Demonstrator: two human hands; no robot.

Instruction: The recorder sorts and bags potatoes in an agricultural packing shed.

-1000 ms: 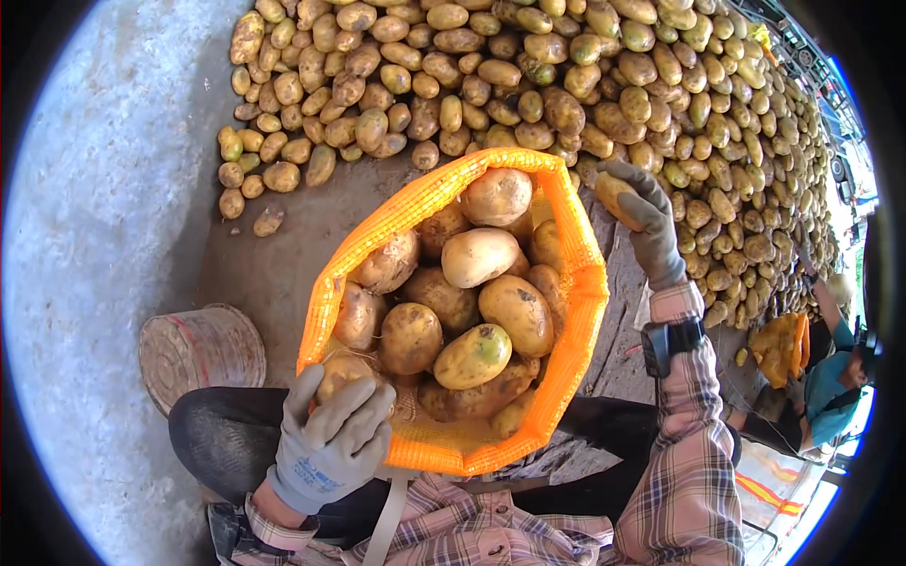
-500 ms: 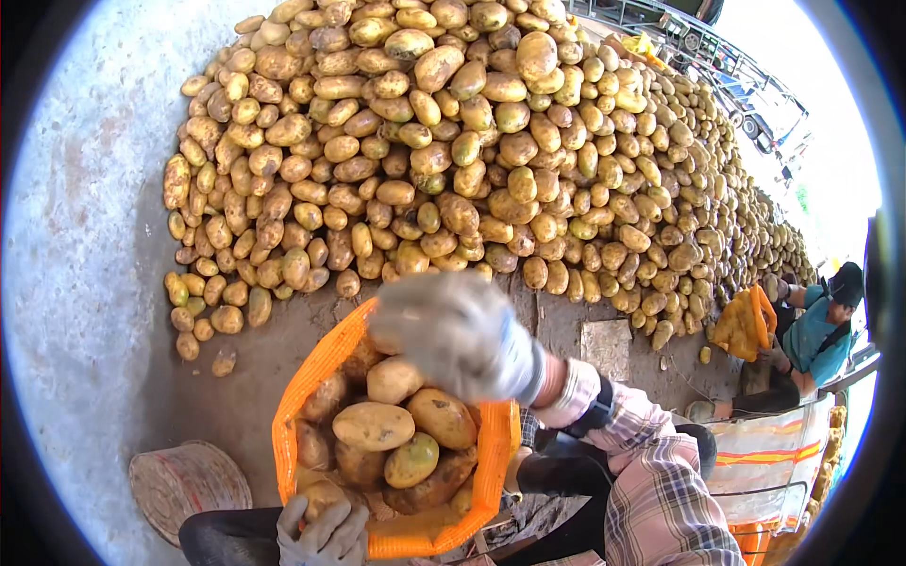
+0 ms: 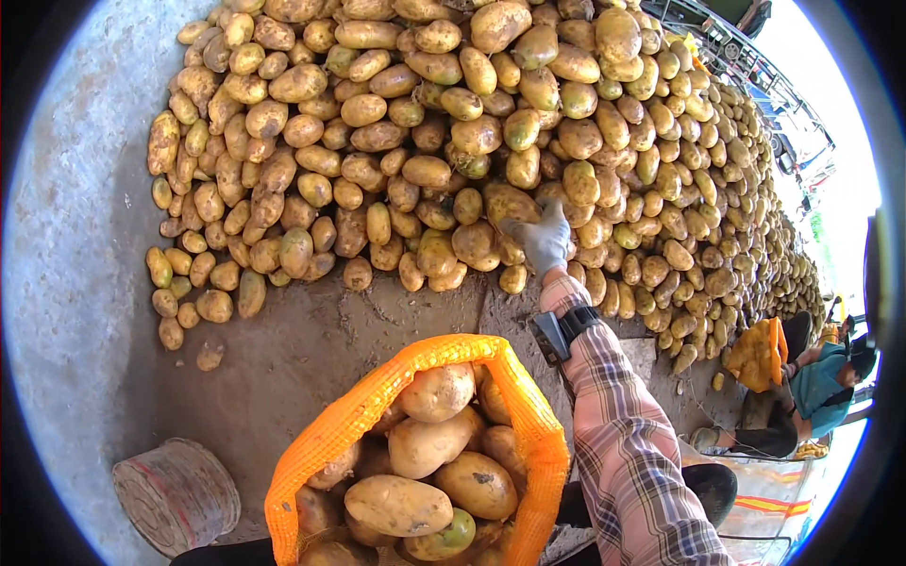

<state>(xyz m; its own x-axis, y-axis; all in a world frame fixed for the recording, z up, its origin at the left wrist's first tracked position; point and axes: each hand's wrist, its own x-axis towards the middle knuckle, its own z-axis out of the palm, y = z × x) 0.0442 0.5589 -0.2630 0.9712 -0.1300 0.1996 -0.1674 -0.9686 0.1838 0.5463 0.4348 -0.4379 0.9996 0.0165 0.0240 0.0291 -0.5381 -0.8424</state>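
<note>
My right hand (image 3: 545,238), in a grey glove, is stretched out to the front of a big heap of potatoes. Its thumb and fingers are spread at the near right end of a large potato (image 3: 510,202), which still lies among the others. Close to me stands an orange mesh sack (image 3: 540,443) with its mouth wide and its rim folded over. Inside it are several potatoes, one long and pale (image 3: 398,505) on top and one with a green end (image 3: 444,536). My left hand is out of the picture.
The potato heap (image 3: 377,113) fills the far side and runs off to the right. A round, dirty tub-like block (image 3: 177,497) stands left of the sack. At the right edge a person in teal (image 3: 819,389) sits by another orange sack (image 3: 758,356). A pale wall (image 3: 71,236) rises at left.
My right hand has gone from above the sack out to the heap. A pale potato now shows near the sack's far rim. My left hand, earlier at the near rim, has left the view.
</note>
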